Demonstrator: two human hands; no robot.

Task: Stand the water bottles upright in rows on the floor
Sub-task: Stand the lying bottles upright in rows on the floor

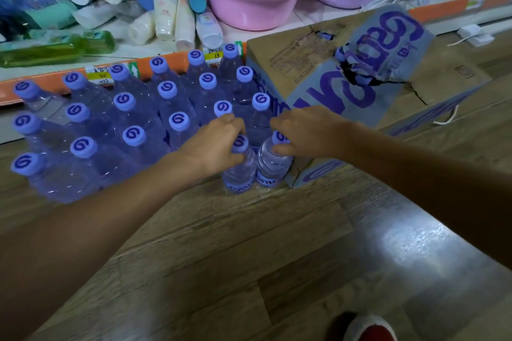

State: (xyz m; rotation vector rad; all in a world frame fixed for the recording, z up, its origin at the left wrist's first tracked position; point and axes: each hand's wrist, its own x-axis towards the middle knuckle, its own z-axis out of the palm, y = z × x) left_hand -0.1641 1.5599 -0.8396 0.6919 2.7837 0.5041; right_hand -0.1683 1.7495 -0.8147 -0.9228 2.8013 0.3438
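Both forearms are showing bare from the lower corners of the view up to the wrists, with no sleeves, watch, bracelet or glove appearing on them. The left hand (219, 144) and the right hand (302, 133) are likewise wearing nothing, no rings showing on the fingers that are visible. At the bottom edge a red shoe (371, 329) with a pale rim is peeking in.
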